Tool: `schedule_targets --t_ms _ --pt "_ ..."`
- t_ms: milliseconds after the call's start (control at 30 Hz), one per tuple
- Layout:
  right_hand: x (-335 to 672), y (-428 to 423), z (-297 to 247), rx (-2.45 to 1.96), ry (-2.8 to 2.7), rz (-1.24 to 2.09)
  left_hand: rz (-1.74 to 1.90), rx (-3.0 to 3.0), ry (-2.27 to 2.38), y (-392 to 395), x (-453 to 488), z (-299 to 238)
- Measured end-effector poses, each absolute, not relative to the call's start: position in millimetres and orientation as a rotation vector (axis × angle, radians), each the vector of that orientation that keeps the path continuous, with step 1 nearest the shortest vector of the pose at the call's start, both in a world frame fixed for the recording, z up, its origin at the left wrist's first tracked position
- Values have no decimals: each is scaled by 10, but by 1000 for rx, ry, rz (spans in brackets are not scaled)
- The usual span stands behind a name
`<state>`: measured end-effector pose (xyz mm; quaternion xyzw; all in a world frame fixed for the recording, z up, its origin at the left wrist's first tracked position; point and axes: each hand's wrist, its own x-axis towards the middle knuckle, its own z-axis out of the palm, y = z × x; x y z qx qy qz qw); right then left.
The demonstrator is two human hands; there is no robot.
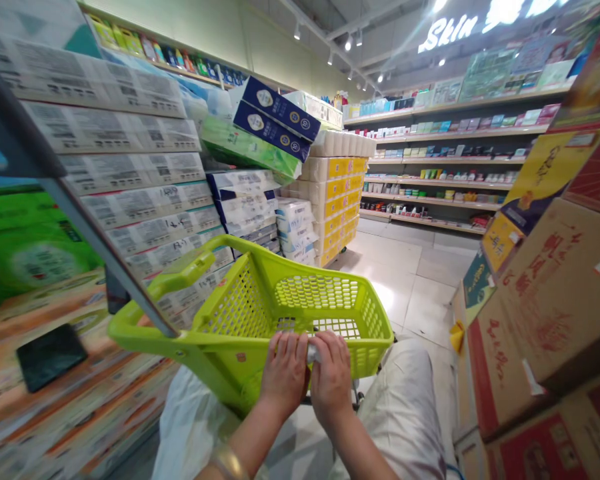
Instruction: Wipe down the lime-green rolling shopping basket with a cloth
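A lime-green shopping cart (310, 342) with perforated basket walls stands right in front of me, between my knees. My left hand (284, 370) is closed over its near rim, fingers bent over the edge. Close beside it, my right hand (331, 370) curls over the same rim. Between the two hands shows a small white crumpled scrap (313, 353), perhaps tissue; which hand holds it I cannot tell. The basket has nothing visible inside. A grey metal pull handle (115, 267) slants up to the left from the cart's rim.
Stacked packs (150, 167) rise on the left, with a dark phone-like slab (50, 357) on lower orange packs. Cardboard boxes (555, 287) crowd the right side. A tiled aisle (405, 257) leads to shelves (445, 160) of small goods at the back.
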<state>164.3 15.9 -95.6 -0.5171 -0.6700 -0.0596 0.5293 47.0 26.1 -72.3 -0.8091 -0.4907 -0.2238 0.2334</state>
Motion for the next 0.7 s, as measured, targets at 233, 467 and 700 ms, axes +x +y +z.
schedule_targets --t_ms 233,467,700 --pt "2185 185 -1144 -1338 -1540 -255 -612 -2212 -1336 259 448 -727" --pt "2484 241 -1268 -1425 -1340 -322 -609 -2214 -1371 264 477 -762" --pt "1812 173 -1097 -1275 -1541 -189 -617 -2197 -1365 268 481 -750"
